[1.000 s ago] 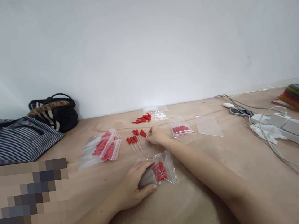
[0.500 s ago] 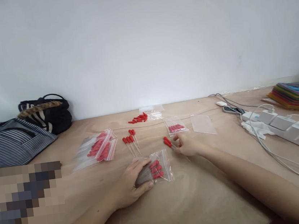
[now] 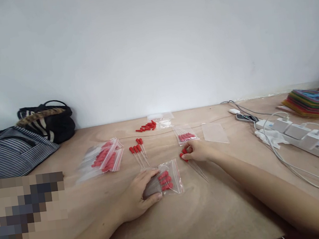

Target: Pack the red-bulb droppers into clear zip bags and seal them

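Note:
My left hand curves over the left part of a clear zip bag, holding it flat on the table with thumb and fingers at its sides. Red bulbs of several droppers show through the plastic. To the right of this bag, my right hand pinches a few glass droppers by their red bulbs. Their thin stems point down toward the front right, and the fingers partly cover the bulbs. Several loose droppers lie behind my left hand. Just beyond my right hand is another zip bag with droppers inside.
Filled zip bags overlap at the left. Loose red bulbs and clear tubes lie near the wall. A flat empty bag sits right of centre. A power strip with cables, coloured sheets and a striped bag flank the table.
My right hand has shifted its grip onto the red bulbs, and the held droppers now point their stems toward the front right. My left hand stays on the zip bag.

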`<state>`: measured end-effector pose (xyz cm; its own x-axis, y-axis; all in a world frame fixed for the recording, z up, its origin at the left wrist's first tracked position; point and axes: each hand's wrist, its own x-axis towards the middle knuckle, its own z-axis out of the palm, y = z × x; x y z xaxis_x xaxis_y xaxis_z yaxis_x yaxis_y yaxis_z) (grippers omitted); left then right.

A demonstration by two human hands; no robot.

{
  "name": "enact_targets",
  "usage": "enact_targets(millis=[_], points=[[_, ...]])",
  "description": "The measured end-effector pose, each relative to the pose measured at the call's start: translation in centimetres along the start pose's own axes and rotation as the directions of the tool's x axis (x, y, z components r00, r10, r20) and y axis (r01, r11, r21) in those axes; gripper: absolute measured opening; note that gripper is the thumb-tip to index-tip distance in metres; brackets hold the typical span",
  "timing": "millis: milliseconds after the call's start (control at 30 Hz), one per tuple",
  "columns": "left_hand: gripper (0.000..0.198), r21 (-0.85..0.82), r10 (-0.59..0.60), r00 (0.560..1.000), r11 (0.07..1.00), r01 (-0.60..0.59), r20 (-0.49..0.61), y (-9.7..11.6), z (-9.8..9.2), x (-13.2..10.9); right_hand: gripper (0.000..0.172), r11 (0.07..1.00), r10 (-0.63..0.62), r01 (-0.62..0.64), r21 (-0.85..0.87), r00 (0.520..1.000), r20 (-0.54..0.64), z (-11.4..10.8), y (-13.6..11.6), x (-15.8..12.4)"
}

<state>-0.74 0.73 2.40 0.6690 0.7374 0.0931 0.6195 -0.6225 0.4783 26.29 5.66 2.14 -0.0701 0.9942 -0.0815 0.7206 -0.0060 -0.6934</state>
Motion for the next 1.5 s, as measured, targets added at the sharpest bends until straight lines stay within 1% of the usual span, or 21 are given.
enact_targets(millis=[100, 200, 300, 367, 400, 500, 600, 667, 767, 867, 1000, 1100, 1167, 1267, 1367, 1500], points=[[0.051, 0.010, -0.010, 1.000, 1.000, 0.010, 0.030, 0.1, 0.0, 0.1, 0.014, 0.992, 0.048, -0.054, 0.112, 0.998, 0.051, 0.6, -0.5, 0.6], [0.051, 0.009, -0.015, 1.000, 1.000, 0.015, 0.026, 0.2, 0.0, 0.1, 0.016, 0.986, 0.057, -0.063, 0.152, 0.997, 0.044, 0.8, -0.5, 0.7], [0.051, 0.010, -0.013, 1.000, 1.000, 0.013, 0.014, 0.2, 0.1, 0.1, 0.020, 0.973, 0.068, -0.073, 0.221, 0.997, 0.028, 0.5, 0.1, 0.5], [0.051, 0.015, -0.007, 1.000, 1.000, 0.007, 0.001, 0.2, 0.2, 0.1, 0.023, 0.944, 0.053, -0.038, 0.326, 0.998, -0.036, 0.0, 0.7, 0.4], [0.050, 0.016, -0.005, 1.000, 1.000, 0.005, -0.006, 0.2, 0.2, 0.1, 0.025, 0.919, 0.038, -0.001, 0.394, 0.996, -0.086, -0.3, 1.0, 0.2], [0.050, 0.015, -0.004, 1.000, 1.000, 0.004, -0.018, 0.2, 0.3, 0.1, 0.030, 0.812, -0.007, 0.156, 0.562, 0.966, -0.258, -0.8, 1.6, -0.6], [0.049, 0.018, -0.013, 1.000, 1.000, 0.013, -0.028, 0.1, 0.4, 0.1, 0.035, 0.722, 0.009, 0.264, 0.640, 0.921, -0.390, -0.1, 1.4, -1.7], [0.049, 0.020, -0.012, 0.999, 1.000, 0.013, -0.034, 0.0, 0.5, 0.2, 0.036, 0.687, 0.035, 0.276, 0.672, 0.912, -0.409, 0.9, 0.9, -2.3], [0.048, 0.019, -0.001, 0.999, 1.000, 0.001, -0.037, -0.1, 0.6, 0.2, 0.038, 0.642, 0.054, 0.252, 0.724, 0.927, -0.371, 2.5, -0.1, -3.1], [0.048, 0.017, 0.004, 0.999, 1.000, -0.003, -0.053, -0.1, 0.7, 0.2, 0.040, 0.558, 0.064, 0.202, 0.805, 0.957, -0.284, 3.3, -0.8, -3.6], [0.049, 0.021, 0.004, 0.999, 1.000, -0.003, -0.052, 0.0, 0.6, 0.3, 0.039, 0.425, 0.066, 0.121, 0.897, 0.984, -0.164, 3.4, -1.1, -4.1], [0.048, 0.021, 0.008, 0.999, 1.000, -0.007, -0.048, 0.0, 0.6, 0.3, 0.032, 0.370, 0.082, 0.044, 0.928, 0.993, -0.080, 3.1, -1.2, -4.3], [0.049, 0.020, 0.015, 0.998, 1.000, -0.014, -0.055, -0.1, 0.7, 0.2, 0.026, 0.360, 0.113, 0.001, 0.933, 0.993, -0.045, 2.8, -1.2, -4.4], [0.049, 0.012, 0.024, 0.997, 1.000, -0.023, -0.067, -0.5, 1.0, 0.2, 0.024, 0.382, 0.166, -0.028, 0.924, 0.985, -0.039, 2.7, -1.1, -4.5], [0.050, 0.009, 0.020, 0.997, 1.000, -0.020, -0.073, -0.7, 1.2, 0.2, 0.030, 0.390, 0.171, -0.028, 0.920, 0.984, -0.043, 2.8, -1.0, -4.7], [0.050, 0.010, -0.012, 0.999, 1.000, 0.012, -0.051, 0.0, 0.8, 0.3, 0.038, 0.374, 0.144, -0.021, 0.927, 0.989, -0.036, 3.5, -1.5, -5.0]])
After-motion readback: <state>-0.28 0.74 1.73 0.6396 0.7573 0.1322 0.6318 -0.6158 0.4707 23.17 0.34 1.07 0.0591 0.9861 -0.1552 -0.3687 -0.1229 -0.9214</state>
